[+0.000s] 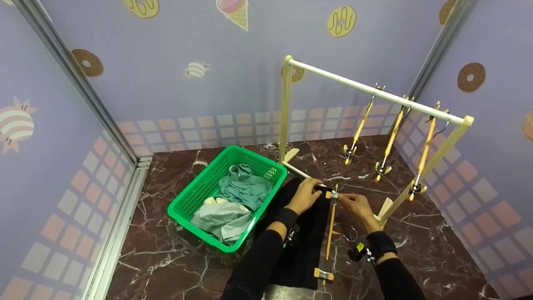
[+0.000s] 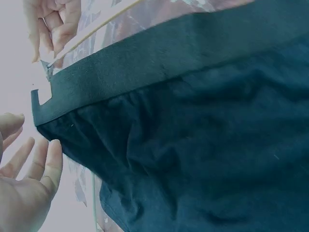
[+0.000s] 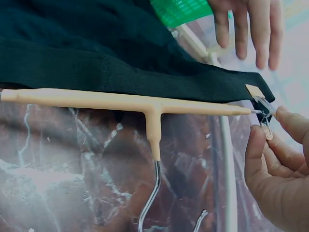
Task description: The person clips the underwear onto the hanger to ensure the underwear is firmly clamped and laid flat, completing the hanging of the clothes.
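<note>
Here right hand (image 3: 277,169) pinches hanger clip (image 3: 263,108) (unlabelled); left hand (image 1: 306,195) flat on black garment (image 2: 193,130).

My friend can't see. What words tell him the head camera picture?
Two hands work at a black garment on a marble table: the right hand pinches the far clip of a wooden hanger, the left hand rests on the cloth. A green basket sits nearby.

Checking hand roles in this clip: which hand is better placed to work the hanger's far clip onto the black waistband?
Probably the right hand: its fingertips already pinch the clip at the waistband corner. The left hand lies flat on the cloth, fingers straight.
</note>
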Tool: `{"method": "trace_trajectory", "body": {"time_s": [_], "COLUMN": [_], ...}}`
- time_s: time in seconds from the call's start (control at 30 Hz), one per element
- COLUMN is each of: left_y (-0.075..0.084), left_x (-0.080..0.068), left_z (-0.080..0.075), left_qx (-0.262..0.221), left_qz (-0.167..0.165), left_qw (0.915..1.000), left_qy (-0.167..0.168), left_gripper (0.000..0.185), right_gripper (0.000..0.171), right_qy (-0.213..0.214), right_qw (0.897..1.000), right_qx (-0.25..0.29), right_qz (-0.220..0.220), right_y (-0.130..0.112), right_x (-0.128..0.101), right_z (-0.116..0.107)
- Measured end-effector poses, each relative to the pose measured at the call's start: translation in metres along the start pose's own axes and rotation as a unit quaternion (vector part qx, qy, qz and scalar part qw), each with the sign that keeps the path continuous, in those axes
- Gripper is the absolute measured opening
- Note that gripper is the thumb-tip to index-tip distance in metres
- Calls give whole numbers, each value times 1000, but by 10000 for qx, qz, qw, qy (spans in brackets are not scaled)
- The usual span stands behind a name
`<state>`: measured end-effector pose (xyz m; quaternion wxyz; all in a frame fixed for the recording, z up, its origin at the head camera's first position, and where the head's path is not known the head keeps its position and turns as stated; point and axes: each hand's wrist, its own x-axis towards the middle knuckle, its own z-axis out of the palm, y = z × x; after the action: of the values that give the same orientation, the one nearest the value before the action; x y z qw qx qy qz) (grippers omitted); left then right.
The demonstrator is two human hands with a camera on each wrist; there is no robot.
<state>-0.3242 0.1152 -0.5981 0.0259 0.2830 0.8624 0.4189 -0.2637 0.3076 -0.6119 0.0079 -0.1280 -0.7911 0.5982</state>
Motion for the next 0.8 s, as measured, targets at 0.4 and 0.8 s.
{"method": "trace_trajectory", "body": {"time_s": [0.4,0.8], "left_y": [14,9], "left_x": [-60,-133], "left_z": [-1,6], "left_qx": [2218,2216], "left_qz": [1000,972], "left_qw": [9500,9441], "left_qy": [-1956,-2238], "left_gripper": [27,32], "right_gripper": [28,48], "right_qy": [-268,-245], "right_qw": [9746,9989], "right_qx": [2032,-184], "right_qz": [904,365], "right_y": [38,32], "right_x": [0,-13], "right_z": [-1,4]}}
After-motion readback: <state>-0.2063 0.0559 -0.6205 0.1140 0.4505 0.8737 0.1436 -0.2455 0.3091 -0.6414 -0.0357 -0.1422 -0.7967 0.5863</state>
